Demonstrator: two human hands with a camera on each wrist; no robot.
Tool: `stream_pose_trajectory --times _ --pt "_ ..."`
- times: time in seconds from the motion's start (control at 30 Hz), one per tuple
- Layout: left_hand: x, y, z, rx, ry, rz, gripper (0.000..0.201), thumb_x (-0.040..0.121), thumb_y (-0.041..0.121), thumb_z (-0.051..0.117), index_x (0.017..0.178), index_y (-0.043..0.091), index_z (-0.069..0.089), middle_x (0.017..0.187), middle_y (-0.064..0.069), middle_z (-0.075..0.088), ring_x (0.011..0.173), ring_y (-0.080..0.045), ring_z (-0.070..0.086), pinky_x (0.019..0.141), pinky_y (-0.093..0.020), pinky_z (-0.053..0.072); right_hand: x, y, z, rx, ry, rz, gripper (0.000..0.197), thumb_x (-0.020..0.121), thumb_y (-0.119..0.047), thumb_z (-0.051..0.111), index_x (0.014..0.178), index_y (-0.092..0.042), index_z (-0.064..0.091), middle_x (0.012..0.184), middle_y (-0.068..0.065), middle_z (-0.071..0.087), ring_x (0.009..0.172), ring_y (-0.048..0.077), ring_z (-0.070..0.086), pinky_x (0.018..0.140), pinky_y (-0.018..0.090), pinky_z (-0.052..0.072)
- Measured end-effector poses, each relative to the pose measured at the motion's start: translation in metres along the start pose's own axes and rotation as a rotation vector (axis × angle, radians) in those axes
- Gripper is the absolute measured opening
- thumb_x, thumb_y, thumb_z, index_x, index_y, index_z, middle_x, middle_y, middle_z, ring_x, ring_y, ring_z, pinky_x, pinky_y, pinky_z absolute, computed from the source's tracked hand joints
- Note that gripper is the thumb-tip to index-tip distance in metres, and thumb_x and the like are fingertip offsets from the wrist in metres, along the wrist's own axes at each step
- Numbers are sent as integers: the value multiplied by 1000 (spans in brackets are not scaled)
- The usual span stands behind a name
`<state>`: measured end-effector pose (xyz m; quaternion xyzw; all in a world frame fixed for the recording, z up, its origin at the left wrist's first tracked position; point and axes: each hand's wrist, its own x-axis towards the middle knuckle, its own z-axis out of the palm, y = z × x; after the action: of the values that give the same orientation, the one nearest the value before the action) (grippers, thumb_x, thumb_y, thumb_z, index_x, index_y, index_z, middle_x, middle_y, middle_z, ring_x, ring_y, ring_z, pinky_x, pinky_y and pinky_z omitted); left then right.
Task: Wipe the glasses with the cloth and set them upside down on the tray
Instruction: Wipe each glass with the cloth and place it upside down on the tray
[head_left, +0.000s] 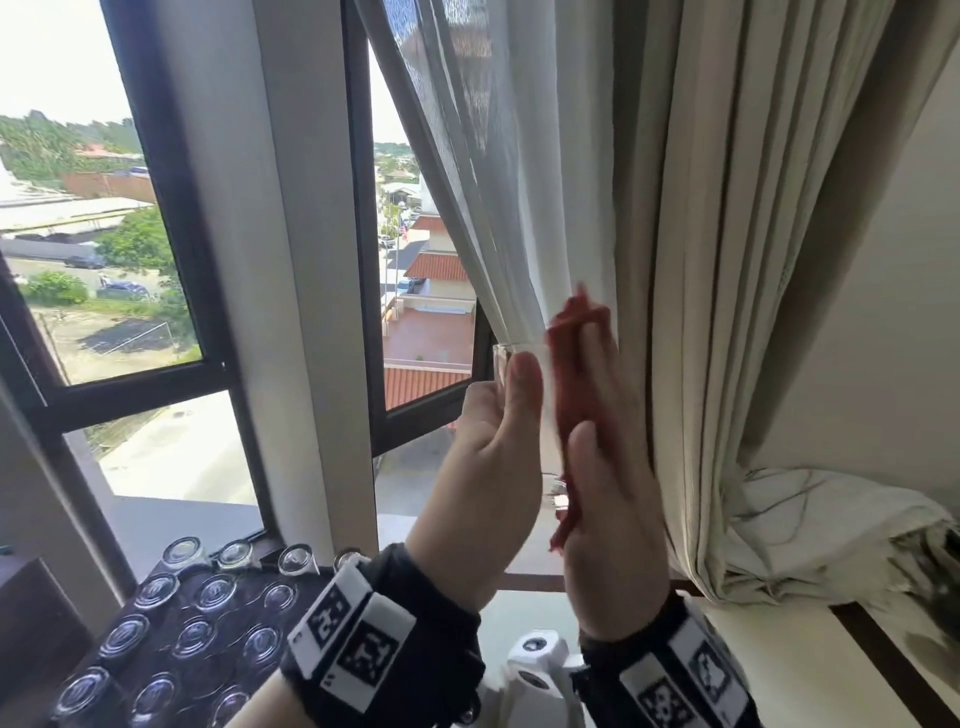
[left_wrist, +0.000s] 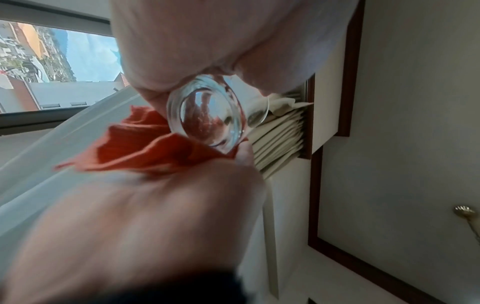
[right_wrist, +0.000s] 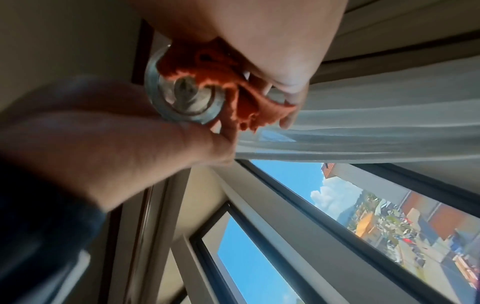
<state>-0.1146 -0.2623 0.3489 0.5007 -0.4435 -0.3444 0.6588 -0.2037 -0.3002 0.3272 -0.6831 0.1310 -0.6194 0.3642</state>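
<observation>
I hold a clear glass (head_left: 548, 410) up in front of the window, between both hands. My left hand (head_left: 498, 441) grips it, thumb along the near side. My right hand (head_left: 608, 441) holds a red cloth (head_left: 576, 353) against the glass's right side, fingers pointing up. The left wrist view looks at the glass's thick base (left_wrist: 207, 115) with the cloth (left_wrist: 145, 144) beside it. In the right wrist view the cloth (right_wrist: 221, 76) covers part of the glass (right_wrist: 182, 102). At lower left a dark tray (head_left: 236, 618) carries several glasses (head_left: 156, 590) standing upside down.
A sheer white curtain (head_left: 493, 208) and a heavy beige curtain (head_left: 727, 260) hang right behind the hands. The dark-framed window (head_left: 363, 208) is just beyond. Crumpled pale fabric (head_left: 831, 519) lies on the ledge at right.
</observation>
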Motion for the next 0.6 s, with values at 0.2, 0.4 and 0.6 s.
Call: stream_pose_trajectory --times 0.2,0.4,0.6 --pt "12 6 -19 -66 75 -11 86 90 85 39 134 15 63 123 -16 70 115 -32 70 107 -51 51 -31 21 7 -24 -139 -15 45 110 -20 28 141 -38 56 154 17 44 135 12 51 111 27 40" --pt "3 -1 -7 -26 3 -6 81 87 84 33 128 21 63 102 -1 72 90 -8 71 89 -32 57 -14 26 -2 58 -8 376 63 102 -49 48 141 1 48 82 1 64 61 -4 62 61 16 51" --pt "15 13 -18 -246 84 -24 82 90 85 48 128 17 73 126 -9 75 120 -25 70 113 -53 48 -32 14 10 106 -200 -97 49 105 -32 39 154 -27 37 153 22 42 126 71 35 112 70 21"
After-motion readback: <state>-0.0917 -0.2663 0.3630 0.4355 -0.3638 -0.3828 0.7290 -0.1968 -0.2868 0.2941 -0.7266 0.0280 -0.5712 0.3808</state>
